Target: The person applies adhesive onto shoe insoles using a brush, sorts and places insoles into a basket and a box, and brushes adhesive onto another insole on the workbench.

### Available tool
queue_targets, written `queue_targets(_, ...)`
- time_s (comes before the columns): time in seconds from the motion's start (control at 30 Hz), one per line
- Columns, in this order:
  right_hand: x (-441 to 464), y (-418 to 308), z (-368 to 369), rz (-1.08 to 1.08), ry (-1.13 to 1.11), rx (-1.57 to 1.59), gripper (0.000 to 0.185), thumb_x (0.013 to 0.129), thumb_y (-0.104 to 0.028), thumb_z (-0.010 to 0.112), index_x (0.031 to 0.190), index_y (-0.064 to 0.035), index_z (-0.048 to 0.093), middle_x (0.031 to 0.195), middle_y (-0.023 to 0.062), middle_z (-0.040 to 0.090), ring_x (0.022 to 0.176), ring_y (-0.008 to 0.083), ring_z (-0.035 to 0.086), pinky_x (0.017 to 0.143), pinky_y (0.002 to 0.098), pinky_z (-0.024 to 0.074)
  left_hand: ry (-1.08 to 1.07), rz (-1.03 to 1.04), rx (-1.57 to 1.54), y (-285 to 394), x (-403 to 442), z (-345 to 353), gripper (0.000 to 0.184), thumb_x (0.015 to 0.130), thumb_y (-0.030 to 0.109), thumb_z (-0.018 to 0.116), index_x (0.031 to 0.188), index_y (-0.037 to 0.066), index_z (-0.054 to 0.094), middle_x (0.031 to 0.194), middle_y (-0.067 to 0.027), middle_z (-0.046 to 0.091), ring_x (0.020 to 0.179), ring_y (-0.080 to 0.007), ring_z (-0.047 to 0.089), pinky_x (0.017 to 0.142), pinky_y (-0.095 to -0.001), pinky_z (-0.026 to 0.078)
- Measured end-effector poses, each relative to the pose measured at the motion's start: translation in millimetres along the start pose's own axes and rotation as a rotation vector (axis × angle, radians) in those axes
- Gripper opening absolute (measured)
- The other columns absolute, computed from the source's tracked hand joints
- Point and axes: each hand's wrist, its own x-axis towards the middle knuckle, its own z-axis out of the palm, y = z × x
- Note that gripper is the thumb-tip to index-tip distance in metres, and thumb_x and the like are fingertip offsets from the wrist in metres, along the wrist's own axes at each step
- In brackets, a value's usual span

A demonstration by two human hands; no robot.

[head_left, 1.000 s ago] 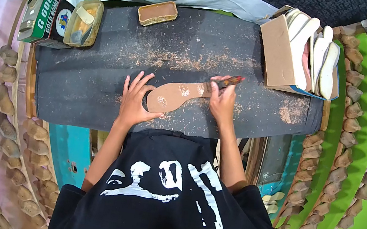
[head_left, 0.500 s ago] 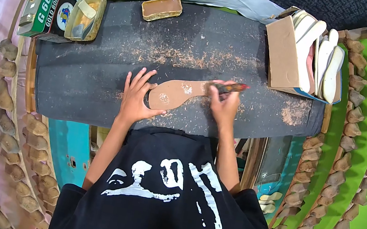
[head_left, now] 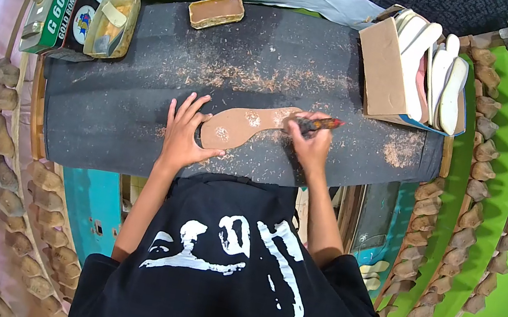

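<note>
A tan shoe sole (head_left: 232, 129) lies flat on the dark cloth, its wide end to the left, with three pale scuffed patches on its face. My left hand (head_left: 184, 136) is open around that wide end; its fingers are spread and the thumb rests at the lower edge. At the narrow end, my right hand (head_left: 311, 143) is closed around a hand tool (head_left: 322, 124) with a dark, red-tipped handle. The working end of this tool is hidden by my fingers, over the sole's surface. Tan shavings (head_left: 247, 79) lie scattered around the sole.
The dark cloth-covered table (head_left: 141, 105) carries a cardboard box (head_left: 388, 73) of pale soles at right. A green can (head_left: 55, 15) and a crusted tub (head_left: 114, 25) stand at left, a small brown-filled tray (head_left: 216, 12) at the back. Racks of shoe lasts (head_left: 479, 171) flank both sides.
The whole view has shifted slightly. My right hand and its tool have moved a little over the narrow end, baring more of a pale patch there. My left hand keeps its place.
</note>
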Motion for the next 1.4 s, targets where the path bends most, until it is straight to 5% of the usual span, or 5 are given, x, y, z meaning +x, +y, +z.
queue_targets(0.17, 28, -3, -17, -0.160, 0.147, -0.255, 0.032, 0.087, -0.008, 0.086, 0.107, 0.0009, 0.063, 0.101, 0.0167, 0.076, 0.093, 0.0394, 0.075, 0.083, 0.0437, 0.0592, 0.014, -0.024, 0.043, 7, 2, 5, 0.082, 0.053, 0.056, 0.100, 0.114, 0.008, 0.074, 0.161, -0.0096, 0.052, 0.159, -0.0359, 0.034, 0.131, -0.0681, 0.005)
queue_targets(0.5, 23, -7, -6, -0.004, 0.113, -0.070, 0.027, 0.092, -0.010, 0.085, 0.106, 0.0008, 0.065, 0.097, 0.0123, 0.076, 0.085, 0.0186, 0.075, 0.079, 0.0326, 0.0596, 0.084, -0.008, 0.016, 8, 7, 24, 0.086, 0.053, 0.058, 0.100, 0.119, 0.009, 0.073, 0.160, -0.0094, 0.053, 0.158, -0.0363, 0.036, 0.130, -0.0696, 0.006)
queue_targets(0.67, 42, 1, -12, -0.130, 0.249, -0.302, 0.025, 0.092, -0.012, 0.085, 0.104, 0.0016, 0.067, 0.086, 0.0122, 0.071, 0.070, 0.0227, 0.070, 0.065, 0.0357, 0.0566, 0.094, 0.017, -0.003, 7, 6, 21, 0.084, 0.056, 0.057, 0.100, 0.120, 0.011, 0.074, 0.160, -0.0083, 0.054, 0.158, -0.0355, 0.037, 0.130, -0.0694, 0.006)
queue_targets(0.9, 7, -40, 46, -0.297, -0.026, -0.275, 0.018, 0.087, -0.006, 0.082, 0.097, -0.0026, 0.067, 0.084, 0.0120, 0.065, 0.074, 0.0317, 0.066, 0.071, 0.0440, 0.0546, 0.081, 0.026, -0.011, 5, 6, 20, 0.079, 0.059, 0.058, 0.097, 0.120, 0.012, 0.075, 0.161, -0.0066, 0.054, 0.159, -0.0343, 0.036, 0.131, -0.0689, 0.004)
queue_targets(1.4, 46, -24, -20, -0.117, 0.119, -0.389, 0.018, 0.090, -0.009, 0.079, 0.102, -0.0017, 0.067, 0.091, 0.0160, 0.072, 0.077, 0.0359, 0.072, 0.070, 0.0440, 0.0576, 0.020, 0.074, 0.003, 10, 6, 13, 0.087, 0.059, 0.055, 0.098, 0.133, 0.013, 0.077, 0.156, 0.0002, 0.063, 0.158, -0.0288, 0.041, 0.131, -0.0682, 0.000)
